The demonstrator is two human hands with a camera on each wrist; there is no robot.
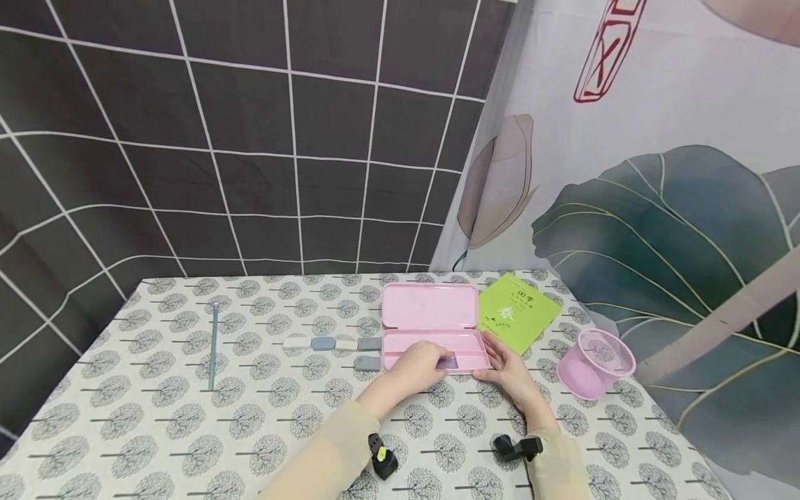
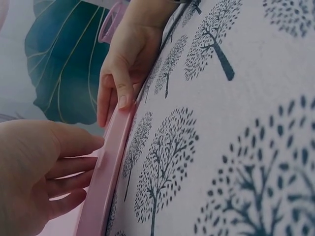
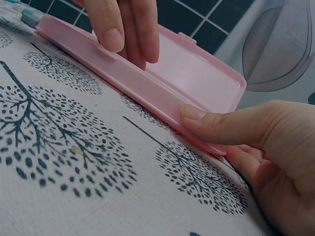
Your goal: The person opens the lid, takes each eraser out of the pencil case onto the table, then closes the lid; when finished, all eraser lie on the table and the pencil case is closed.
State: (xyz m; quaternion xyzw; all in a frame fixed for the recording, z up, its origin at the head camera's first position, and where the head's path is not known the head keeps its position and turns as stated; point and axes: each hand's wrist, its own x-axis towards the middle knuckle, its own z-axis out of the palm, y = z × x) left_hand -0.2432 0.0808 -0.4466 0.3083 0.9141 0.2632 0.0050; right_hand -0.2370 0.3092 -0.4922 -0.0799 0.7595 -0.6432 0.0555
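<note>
A pink pencil case point(image 1: 428, 307) lies on the table with its lid laid back. The left hand point(image 1: 419, 364) reaches over its front edge, fingers inside the tray and the thumb apart from them at the front rim. Close to those fingertips, a small flat purplish piece point(image 1: 448, 362) shows in the tray. In the left wrist view the left hand point(image 2: 44, 172) has loosely bent, spread fingers. The right hand point(image 1: 509, 368) grips the case's front right corner. Its thumb point(image 3: 197, 117) presses the front wall, with the other fingers round the side.
Left of the case lies a row of small blocks, among them a blue one point(image 1: 323, 343), with a grey block point(image 1: 367, 363) below. A teal pencil-like stick point(image 1: 214, 347) is farther left. A green book point(image 1: 519, 312) and a pink cup point(image 1: 581, 371) are to the right.
</note>
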